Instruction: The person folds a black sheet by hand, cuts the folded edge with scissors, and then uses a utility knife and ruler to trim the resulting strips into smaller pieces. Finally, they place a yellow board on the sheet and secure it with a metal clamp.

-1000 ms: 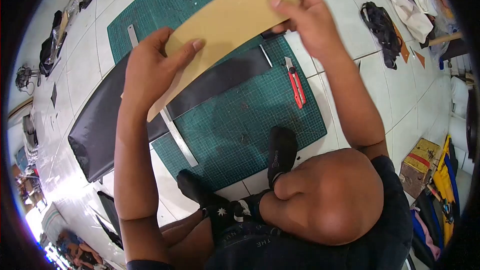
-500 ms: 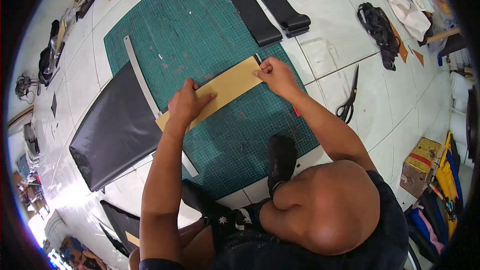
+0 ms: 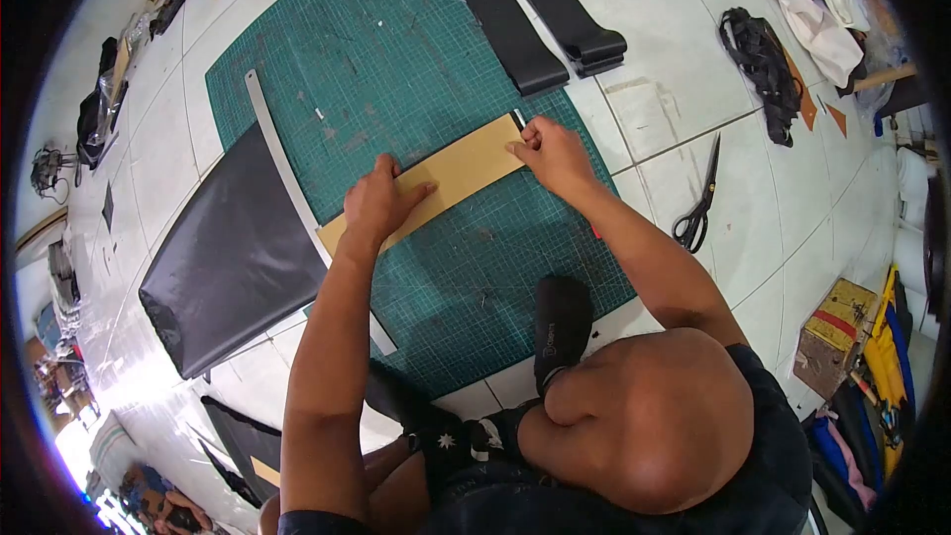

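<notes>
A long tan card strip (image 3: 458, 174) lies aslant on the green cutting mat (image 3: 337, 50). A thin line of black material shows along its far edge and at its right end. My left hand (image 3: 381, 203) holds the strip left of its middle, thumb on top and fingers at the far edge. At the right end, my right hand (image 3: 555, 154) has its thumb and bent fingers closed on the strip and the black edge. Left of the strip, a metal ruler (image 3: 280, 154) lies along the edge of a large black sheet (image 3: 233, 248).
Folded black strips (image 3: 510, 25) lie at the mat's far right edge. Black scissors (image 3: 701, 208) rest on the tiled floor at right, with a black bundle (image 3: 761, 74) beyond. A worn box (image 3: 834, 337) stands farther right. My knee (image 3: 664, 421) is close by.
Less black material shows past the card strip's far edge, so the two line up more closely. Both hands stay on the strip. The view has shifted slightly.
</notes>
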`<state>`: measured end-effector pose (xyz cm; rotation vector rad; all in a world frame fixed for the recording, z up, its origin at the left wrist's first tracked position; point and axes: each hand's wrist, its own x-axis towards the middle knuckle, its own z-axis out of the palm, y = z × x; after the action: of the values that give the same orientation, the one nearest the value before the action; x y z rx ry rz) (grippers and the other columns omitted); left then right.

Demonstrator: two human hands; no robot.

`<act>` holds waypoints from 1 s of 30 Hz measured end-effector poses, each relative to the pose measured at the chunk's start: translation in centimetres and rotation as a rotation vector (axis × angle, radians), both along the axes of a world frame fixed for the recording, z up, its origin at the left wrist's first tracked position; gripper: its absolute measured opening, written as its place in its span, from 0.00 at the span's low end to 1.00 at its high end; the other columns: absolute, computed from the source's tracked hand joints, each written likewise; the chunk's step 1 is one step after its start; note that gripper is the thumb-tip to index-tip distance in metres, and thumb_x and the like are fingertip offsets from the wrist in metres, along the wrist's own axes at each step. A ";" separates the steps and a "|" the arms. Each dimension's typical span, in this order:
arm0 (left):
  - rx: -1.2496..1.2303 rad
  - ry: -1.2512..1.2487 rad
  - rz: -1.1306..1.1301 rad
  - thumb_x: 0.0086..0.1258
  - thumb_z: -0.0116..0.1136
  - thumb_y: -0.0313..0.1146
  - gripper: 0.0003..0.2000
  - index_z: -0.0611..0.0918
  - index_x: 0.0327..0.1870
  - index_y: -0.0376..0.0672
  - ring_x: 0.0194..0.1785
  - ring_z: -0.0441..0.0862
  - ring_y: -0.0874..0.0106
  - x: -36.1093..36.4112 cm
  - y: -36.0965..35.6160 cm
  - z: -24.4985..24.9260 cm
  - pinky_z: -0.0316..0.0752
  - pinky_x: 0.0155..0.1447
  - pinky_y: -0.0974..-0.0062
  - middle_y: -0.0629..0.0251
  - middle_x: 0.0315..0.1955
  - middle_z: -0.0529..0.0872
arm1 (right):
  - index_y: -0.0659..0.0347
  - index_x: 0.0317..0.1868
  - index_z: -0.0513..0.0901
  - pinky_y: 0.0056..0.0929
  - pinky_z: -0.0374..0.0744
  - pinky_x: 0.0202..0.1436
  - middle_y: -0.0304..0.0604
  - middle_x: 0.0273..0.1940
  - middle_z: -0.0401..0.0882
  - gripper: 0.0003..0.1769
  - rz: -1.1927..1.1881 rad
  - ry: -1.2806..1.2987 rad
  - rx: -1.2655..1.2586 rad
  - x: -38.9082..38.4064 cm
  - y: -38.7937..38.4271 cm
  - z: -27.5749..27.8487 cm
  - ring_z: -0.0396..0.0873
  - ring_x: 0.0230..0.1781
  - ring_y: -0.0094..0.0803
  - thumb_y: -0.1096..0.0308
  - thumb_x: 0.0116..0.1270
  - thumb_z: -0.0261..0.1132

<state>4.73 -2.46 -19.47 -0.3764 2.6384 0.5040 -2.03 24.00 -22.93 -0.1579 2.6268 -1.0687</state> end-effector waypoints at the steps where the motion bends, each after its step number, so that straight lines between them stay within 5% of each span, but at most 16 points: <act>1: 0.003 -0.010 0.001 0.59 0.70 0.61 0.30 0.74 0.45 0.45 0.39 0.86 0.55 0.0 -0.1 -0.1 0.78 0.43 0.57 0.54 0.34 0.87 | 0.63 0.36 0.78 0.34 0.79 0.36 0.44 0.29 0.83 0.17 0.003 0.005 0.006 0.0 0.0 -0.3 0.82 0.29 0.35 0.59 0.63 0.75; 17: 0.027 0.069 -0.019 0.58 0.71 0.61 0.32 0.77 0.47 0.41 0.44 0.86 0.54 0.4 -0.4 -1.6 0.79 0.49 0.55 0.54 0.37 0.87 | 0.63 0.33 0.76 0.39 0.78 0.35 0.47 0.28 0.81 0.16 0.000 0.082 -0.054 0.0 -0.3 -1.5 0.82 0.30 0.43 0.63 0.61 0.75; 23: -0.160 0.292 -0.113 0.51 0.78 0.51 0.39 0.75 0.62 0.39 0.67 0.72 0.52 2.6 0.8 0.9 0.70 0.67 0.55 0.48 0.63 0.75 | 0.63 0.35 0.78 0.39 0.79 0.37 0.48 0.31 0.84 0.16 -0.008 0.046 -0.021 -0.1 -0.3 -1.3 0.84 0.33 0.43 0.62 0.61 0.75; 30: 0.000 0.298 -0.282 0.50 0.79 0.40 0.45 0.67 0.71 0.43 0.70 0.68 0.51 4.6 -0.9 -2.6 0.64 0.75 0.56 0.51 0.67 0.71 | 0.63 0.36 0.78 0.39 0.80 0.38 0.47 0.28 0.82 0.15 0.003 0.036 -0.019 -0.3 -0.3 -1.1 0.84 0.32 0.44 0.61 0.62 0.74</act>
<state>9.35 -3.32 -22.08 0.0812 2.9109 0.4984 -2.30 23.70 -24.02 -0.1860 2.6480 -1.0997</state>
